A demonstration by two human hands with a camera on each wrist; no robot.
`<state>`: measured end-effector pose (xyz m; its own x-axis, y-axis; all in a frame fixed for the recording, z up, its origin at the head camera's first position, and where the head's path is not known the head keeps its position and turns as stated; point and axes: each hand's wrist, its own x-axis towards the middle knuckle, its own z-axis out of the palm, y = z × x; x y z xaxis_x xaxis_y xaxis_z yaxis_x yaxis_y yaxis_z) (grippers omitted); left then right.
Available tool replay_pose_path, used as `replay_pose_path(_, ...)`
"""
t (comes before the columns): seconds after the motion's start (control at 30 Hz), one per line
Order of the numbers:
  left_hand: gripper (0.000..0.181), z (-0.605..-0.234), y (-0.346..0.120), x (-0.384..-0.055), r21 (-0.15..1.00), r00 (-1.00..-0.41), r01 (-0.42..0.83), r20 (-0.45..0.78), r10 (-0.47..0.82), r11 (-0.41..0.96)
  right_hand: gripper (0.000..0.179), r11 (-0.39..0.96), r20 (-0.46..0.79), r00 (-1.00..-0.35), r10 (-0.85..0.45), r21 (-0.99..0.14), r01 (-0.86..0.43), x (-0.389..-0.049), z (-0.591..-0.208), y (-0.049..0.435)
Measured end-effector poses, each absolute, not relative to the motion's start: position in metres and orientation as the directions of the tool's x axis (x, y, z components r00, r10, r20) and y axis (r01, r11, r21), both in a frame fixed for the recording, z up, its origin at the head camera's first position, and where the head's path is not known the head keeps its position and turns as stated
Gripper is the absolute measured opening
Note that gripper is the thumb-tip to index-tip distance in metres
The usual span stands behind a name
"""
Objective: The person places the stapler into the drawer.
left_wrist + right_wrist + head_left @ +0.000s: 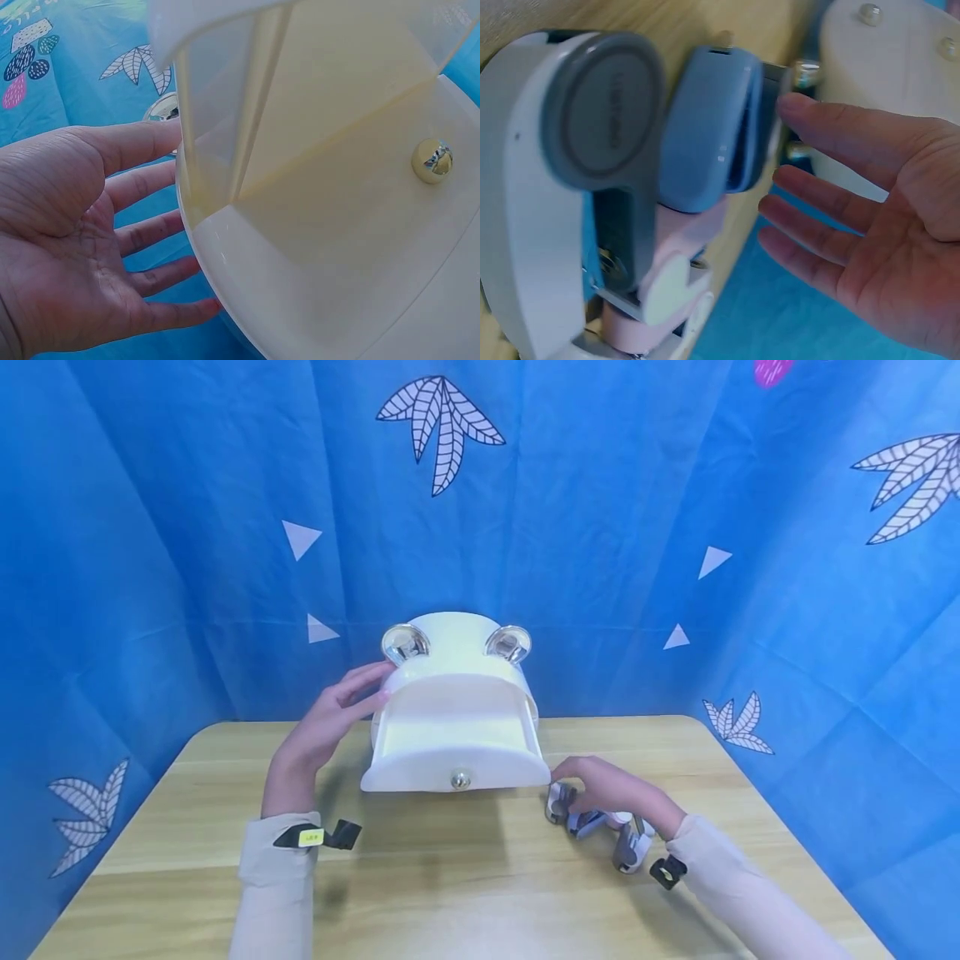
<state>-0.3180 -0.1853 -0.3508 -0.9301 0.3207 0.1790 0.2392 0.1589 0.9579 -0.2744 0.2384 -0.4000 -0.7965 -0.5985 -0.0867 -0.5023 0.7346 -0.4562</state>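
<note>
A white box (456, 647) with two silver ear-like ornaments stands at the back of the table, its drawer (420, 771) pulled out and no contents showing inside. My left hand (324, 722) rests on the box's left side, thumb near the front edge. In the left wrist view its fingers (154, 231) are spread along the white wall. My right hand (611, 789) is over several small staplers right of the drawer. Its thumb and fingers (810, 240) reach around the end of a dark grey stapler (771, 112), beside a blue stapler (701, 127).
A larger white and grey stapler (619, 112) and a pink one (679, 232) lie close by on the wooden table (405, 893). The drawer's round knob (461, 781) sticks out toward me. Blue patterned cloth (600, 527) hangs behind and at both sides.
</note>
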Motion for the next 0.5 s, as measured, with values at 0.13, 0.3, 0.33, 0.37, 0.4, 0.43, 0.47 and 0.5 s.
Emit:
replay_pose_path(0.13,0.054,-0.354,-0.187,-0.317,0.958,-0.93,0.24,0.18,0.321,0.156,0.04,0.72,-0.086,-0.78,-0.62,-0.457,-0.522,-0.28,-0.406,0.235)
replay_pose_path(0.3,0.053,-0.356,-0.187,-0.319,0.956,-0.923,0.262,0.207,0.325,0.135,0.029,0.726,-0.064,-0.797,-0.601,-0.462,-0.51,-0.285,-0.411,0.233)
replay_pose_path(0.33,0.053,-0.355,-0.187,-0.319,0.955,-0.922,0.263,0.208,0.326,0.135,0.029,0.733,-0.066,-0.804,-0.592,-0.458,-0.502,-0.286,-0.412,0.232)
replay_pose_path(0.37,0.053,-0.355,-0.187,-0.318,0.955,-0.922,0.263,0.208,0.325,0.135,0.029,0.74,-0.068,-0.807,-0.586,-0.452,-0.499,-0.287,-0.412,0.232)
replay_pose_path(0.4,0.053,-0.354,-0.187,-0.318,0.955,-0.923,0.264,0.208,0.324,0.136,0.03,0.747,-0.073,-0.81,-0.582,-0.444,-0.496,-0.287,-0.412,0.232)
replay_pose_path(0.43,0.053,-0.354,-0.187,-0.318,0.955,-0.923,0.263,0.208,0.324,0.136,0.032,0.751,-0.078,-0.811,-0.58,-0.436,-0.495,-0.288,-0.411,0.231)
replay_pose_path(0.47,0.053,-0.353,-0.188,-0.318,0.955,-0.923,0.263,0.209,0.324,0.134,0.033,0.755,-0.084,-0.811,-0.579,-0.429,-0.495,-0.288,-0.411,0.231)
replay_pose_path(0.5,0.053,-0.353,-0.188,-0.318,0.956,-0.924,0.262,0.207,0.322,0.136,0.035,0.757,-0.087,-0.808,-0.582,-0.421,-0.5,-0.289,-0.411,0.231)
